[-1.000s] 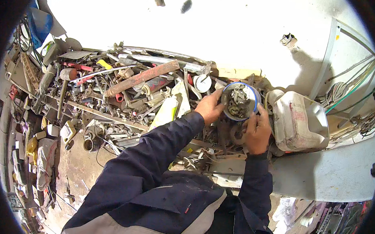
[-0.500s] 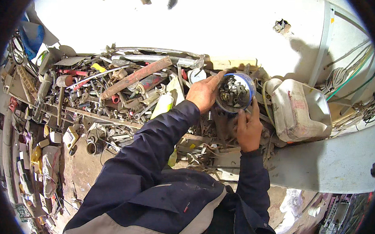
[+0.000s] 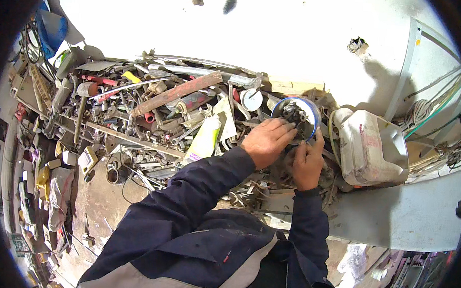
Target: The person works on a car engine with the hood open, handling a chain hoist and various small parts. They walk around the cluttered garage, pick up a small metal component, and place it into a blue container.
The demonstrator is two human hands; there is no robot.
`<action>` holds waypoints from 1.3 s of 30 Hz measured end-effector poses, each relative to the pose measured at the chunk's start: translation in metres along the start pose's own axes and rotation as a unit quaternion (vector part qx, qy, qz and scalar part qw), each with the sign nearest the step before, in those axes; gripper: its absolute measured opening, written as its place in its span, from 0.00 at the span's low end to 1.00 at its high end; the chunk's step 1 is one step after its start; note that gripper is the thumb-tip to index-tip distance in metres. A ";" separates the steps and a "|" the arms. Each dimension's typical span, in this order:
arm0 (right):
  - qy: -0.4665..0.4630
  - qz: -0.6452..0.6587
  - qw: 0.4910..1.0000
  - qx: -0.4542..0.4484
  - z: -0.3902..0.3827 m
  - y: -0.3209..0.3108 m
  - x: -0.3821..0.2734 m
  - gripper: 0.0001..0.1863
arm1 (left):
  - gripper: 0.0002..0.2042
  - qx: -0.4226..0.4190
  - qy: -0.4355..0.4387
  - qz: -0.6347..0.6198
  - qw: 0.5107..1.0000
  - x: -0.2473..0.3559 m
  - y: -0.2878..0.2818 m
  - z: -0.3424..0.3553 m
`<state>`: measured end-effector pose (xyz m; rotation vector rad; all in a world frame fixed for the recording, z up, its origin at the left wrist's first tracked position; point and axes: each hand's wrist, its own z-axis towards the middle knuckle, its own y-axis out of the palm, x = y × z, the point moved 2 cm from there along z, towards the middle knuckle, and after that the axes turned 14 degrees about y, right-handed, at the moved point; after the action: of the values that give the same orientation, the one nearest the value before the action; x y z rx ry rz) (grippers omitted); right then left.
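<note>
A round tub [image 3: 318,113] with a blue rim tilts toward me at the right end of the tool pile. Small dark metal parts [image 3: 295,113] lie inside it. My right hand [image 3: 307,163] grips the tub's near right edge, thumb and fingers bent against it. My left hand [image 3: 268,142] reaches over the near left rim, fingers stretched and close together, their tips beside the metal parts. Its thumb is hidden. A yellow-green tube [image 3: 206,138] lies left of my left hand, and a round white-faced disc [image 3: 251,99] lies beyond it.
A heaped bench of wrenches and scrap holds a rusty flat bar [image 3: 178,93] and a hammer [image 3: 85,91]. A dirty white canister [image 3: 368,148] stands right of the tub, near coiled cable [image 3: 417,112]. A grey panel [image 3: 419,216] lies at the right. A white wall rises behind.
My left hand has left the tub's far left rim and come nearer, its fingers now reaching over the opening. My right hand still holds the near edge. The whole view has shifted slightly.
</note>
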<state>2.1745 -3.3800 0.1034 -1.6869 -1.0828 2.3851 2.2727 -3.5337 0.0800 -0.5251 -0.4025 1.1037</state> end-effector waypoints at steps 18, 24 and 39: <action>-0.068 0.003 0.997 0.027 -0.005 0.002 0.008 0.33 | 0.24 0.010 -0.162 -0.186 0.969 0.015 0.016 0.005; -0.002 -0.003 1.000 0.010 -0.010 0.004 0.002 0.32 | 0.27 -0.025 -0.153 -0.009 0.988 0.017 0.014 0.008; 0.090 0.071 0.993 0.037 -0.020 -0.010 0.038 0.26 | 0.19 -0.036 -0.128 -0.105 0.986 -0.004 0.044 0.019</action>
<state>2.1721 -3.3472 0.0738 -1.9689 -0.8660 2.2628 2.2283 -3.5180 0.0694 -0.3940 -0.7094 0.9574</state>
